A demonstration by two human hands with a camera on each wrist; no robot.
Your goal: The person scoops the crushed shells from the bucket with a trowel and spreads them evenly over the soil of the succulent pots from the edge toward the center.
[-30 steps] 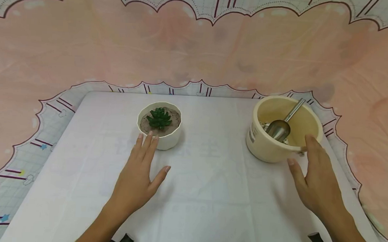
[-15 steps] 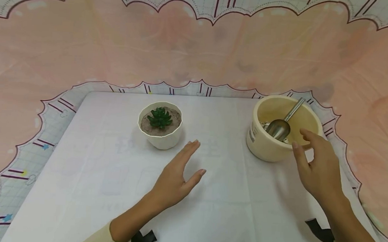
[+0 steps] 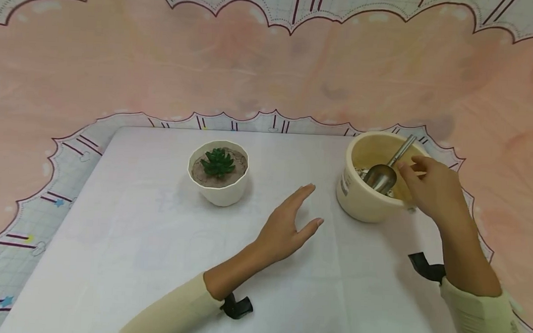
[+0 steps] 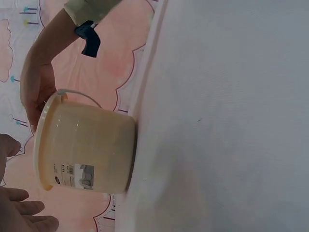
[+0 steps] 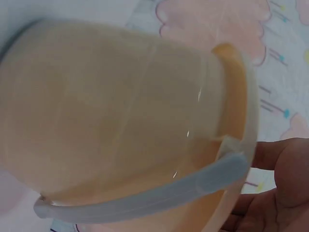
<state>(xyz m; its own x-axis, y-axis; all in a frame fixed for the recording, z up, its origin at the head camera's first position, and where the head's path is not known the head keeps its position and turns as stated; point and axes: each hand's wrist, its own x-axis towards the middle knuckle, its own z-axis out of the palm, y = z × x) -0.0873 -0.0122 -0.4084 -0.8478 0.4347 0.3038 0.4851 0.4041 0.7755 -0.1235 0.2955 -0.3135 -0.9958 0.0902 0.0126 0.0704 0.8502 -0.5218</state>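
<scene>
Left hand (image 3: 286, 232): holding nothing. Fingers straight, thumb spread, over the white table surface (image 3: 155, 261), pointing at the bucket (image 3: 367, 205) but not touching it. We see no load on it, which would explain the flat, relaxed pose.

Right hand (image 3: 435, 186): also gripping nothing that we can see. Fingers and thumb bend loosely over the bucket's near-right rim and reach into the mouth; the right wrist view shows a gap between them. Can't tell whether skin meets rim.

Bucket stands upright just ahead and inward of the right hand, within its easy reach. Its bail (image 5: 145, 198) hangs down the wall on the right hand's side, so we don't have it crossing the opening; looks like that's why the hand can come in over the top.

Metal scoop (image 3: 382, 176) sits inside, bowl down toward the left hand's side, on or among pale bits (image 3: 361, 172) we can't identify. Handle slants up and away, tip above the rim. Lean probably keeps it easy to pinch; fingertips are near it, contact unclear.

Potted plant (image 3: 224, 194): upright, well apart, beyond and outward of the left hand. Flat base, we judge it stable unheld.
</scene>
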